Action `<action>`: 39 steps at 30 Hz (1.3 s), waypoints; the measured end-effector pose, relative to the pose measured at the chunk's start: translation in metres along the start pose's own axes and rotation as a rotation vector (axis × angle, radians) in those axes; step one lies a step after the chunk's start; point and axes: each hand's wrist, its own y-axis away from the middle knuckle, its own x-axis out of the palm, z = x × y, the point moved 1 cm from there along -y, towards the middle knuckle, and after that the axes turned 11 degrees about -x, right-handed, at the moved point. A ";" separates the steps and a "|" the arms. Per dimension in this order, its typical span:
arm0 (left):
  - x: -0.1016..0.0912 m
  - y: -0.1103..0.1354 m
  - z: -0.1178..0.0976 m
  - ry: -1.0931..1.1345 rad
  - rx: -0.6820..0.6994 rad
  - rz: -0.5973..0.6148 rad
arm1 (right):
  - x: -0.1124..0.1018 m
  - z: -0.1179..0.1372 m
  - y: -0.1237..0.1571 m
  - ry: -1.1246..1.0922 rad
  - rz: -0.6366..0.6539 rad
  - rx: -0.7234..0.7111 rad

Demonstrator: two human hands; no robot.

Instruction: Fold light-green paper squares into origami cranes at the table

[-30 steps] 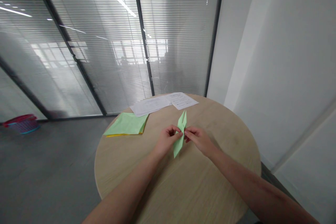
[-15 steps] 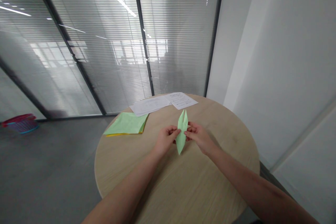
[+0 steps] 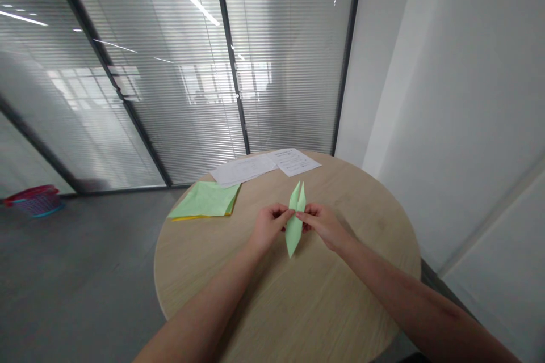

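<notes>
A folded piece of light green paper (image 3: 293, 235), long and narrow with a pointed lower end, is held over the middle of the table. Its upper end splits into two slim points. My left hand (image 3: 270, 224) pinches its left edge, thumb on the front face. From the other side my right hand (image 3: 319, 221) grips the right edge, with the thumb also lying on the front near the centre. The fingers behind the paper are partly hidden.
On the round wooden table (image 3: 340, 300), a green sheet (image 3: 206, 198) with yellow beneath it lies at the left. Printed white papers (image 3: 296, 162) rest at the far edge. A red and blue basket (image 3: 36, 201) stands on the floor, and a white wall (image 3: 477, 96) rises at the right.
The folded green paper has shifted slightly down towards me, and its two upper points look a little more apart. My right thumb has moved slightly left on the paper. Both hands still hold it.
</notes>
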 end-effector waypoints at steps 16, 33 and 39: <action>-0.001 -0.003 0.003 -0.023 0.057 -0.013 | 0.004 -0.001 0.003 0.062 0.126 0.028; -0.001 -0.001 -0.002 0.086 -0.059 0.133 | 0.007 0.001 0.005 0.084 0.221 0.088; -0.004 0.002 -0.006 0.138 -0.064 0.043 | 0.008 0.002 0.009 0.084 0.296 0.153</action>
